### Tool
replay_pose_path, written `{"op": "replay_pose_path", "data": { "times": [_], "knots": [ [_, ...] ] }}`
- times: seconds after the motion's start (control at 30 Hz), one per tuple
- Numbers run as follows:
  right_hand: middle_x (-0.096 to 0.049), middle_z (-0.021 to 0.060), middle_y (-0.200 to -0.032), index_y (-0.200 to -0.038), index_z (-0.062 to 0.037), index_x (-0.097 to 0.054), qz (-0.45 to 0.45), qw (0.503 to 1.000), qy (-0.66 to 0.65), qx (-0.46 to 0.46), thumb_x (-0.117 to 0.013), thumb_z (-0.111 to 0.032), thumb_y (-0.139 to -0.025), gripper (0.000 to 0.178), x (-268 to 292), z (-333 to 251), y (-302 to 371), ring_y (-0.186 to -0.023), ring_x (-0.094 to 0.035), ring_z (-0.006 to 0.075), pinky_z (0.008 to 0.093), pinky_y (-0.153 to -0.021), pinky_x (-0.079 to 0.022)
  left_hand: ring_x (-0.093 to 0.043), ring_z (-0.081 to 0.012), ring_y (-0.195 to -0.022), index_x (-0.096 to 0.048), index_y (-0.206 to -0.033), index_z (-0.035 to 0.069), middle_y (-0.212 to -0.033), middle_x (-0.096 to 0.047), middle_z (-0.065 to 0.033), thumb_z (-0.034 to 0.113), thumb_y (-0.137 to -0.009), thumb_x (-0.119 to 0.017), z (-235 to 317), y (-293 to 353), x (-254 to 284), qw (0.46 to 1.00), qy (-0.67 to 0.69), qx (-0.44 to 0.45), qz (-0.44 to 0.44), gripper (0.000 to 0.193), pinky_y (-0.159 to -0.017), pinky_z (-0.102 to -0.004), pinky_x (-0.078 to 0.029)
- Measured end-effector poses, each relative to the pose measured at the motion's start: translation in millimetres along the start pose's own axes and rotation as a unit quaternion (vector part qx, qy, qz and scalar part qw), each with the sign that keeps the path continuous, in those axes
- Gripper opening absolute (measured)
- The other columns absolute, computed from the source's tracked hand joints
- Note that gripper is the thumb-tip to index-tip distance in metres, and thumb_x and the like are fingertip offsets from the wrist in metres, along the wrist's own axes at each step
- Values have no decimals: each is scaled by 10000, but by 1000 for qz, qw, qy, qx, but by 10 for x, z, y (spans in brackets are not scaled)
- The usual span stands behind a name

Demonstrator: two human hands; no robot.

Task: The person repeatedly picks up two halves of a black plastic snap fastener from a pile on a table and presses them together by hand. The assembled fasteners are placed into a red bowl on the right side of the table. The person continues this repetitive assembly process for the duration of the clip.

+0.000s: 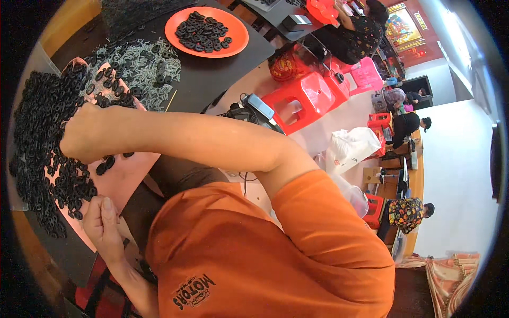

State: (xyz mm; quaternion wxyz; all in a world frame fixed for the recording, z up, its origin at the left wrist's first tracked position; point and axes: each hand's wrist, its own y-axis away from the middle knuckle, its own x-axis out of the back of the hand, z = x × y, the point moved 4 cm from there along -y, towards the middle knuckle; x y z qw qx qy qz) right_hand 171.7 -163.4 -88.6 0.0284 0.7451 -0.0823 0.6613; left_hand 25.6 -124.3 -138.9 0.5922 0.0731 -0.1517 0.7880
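My right hand (pixel 84 132) reaches across to the pile of small black oval pieces with holes (pixel 40 122). It is curled like a fist, and whatever its fingers hold is hidden. Nearer to me, my left hand (pixel 103 225) is closed, with thumb and fingers pressed together at the edge of the black pieces. Anything in its pinch is too small to make out. Under the hands lies a pink sheet (pixel 123 172) with black pieces scattered over it. Beyond my right hand is a heap of small grey, screw-like pieces (pixel 140 69).
An orange-red plate (pixel 241 40) of black oval pieces stands on the dark table (pixel 212 74). A thin stick (pixel 171 100) lies by the grey heap. Behind are red plastic stools (pixel 305 100), a white bag (pixel 350 148) and several people working at other tables.
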Motion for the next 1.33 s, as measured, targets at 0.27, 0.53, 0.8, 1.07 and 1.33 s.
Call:
{"op": "replay_pose_path", "data": {
  "times": [0.27,0.53,0.8,1.07,1.33],
  "knots": [
    [-649,122,-727,-726,-46,-660,106,991,67,38,-599,-139,-682,121,-190,-44,-106,-712,-649,275,433,-525,-505,-295,-37,-528,-412,-666,39,-577,-339,33,153,-915,-456,6,-20,12,1000,-7,10,-5,277,-470,-203,-232],
    [-650,127,-752,-726,-40,-646,201,978,47,6,-552,-157,-722,150,-206,-35,-70,-720,-649,266,408,-545,-494,-283,-27,-520,-387,-659,44,-576,-329,39,111,-914,-437,-43,12,38,1000,9,27,-2,269,-460,-198,-216],
    [-639,150,-803,-798,-4,-636,43,999,8,29,-612,-179,-693,205,-51,-87,-87,-744,-640,301,419,-607,-509,-287,-37,-524,-364,-648,50,-571,-304,39,119,-917,-428,-92,9,38,999,25,20,-16,286,-474,-208,-221],
    [-637,173,-766,-783,-3,-653,64,996,-54,34,-652,-180,-665,212,-38,-78,-19,-755,-634,321,410,-629,-506,-287,-30,-523,-388,-654,48,-572,-324,40,135,-918,-442,12,-4,-2,1000,1,4,4,283,-465,-206,-219],
    [-631,174,-693,-707,1,-639,49,991,-120,-21,-648,-165,-632,182,-69,-102,-37,-710,-634,338,404,-611,-507,-300,-35,-531,-410,-663,46,-575,-338,35,139,-919,-455,-12,12,22,999,37,9,6,276,-472,-198,-228]
  ]
}}
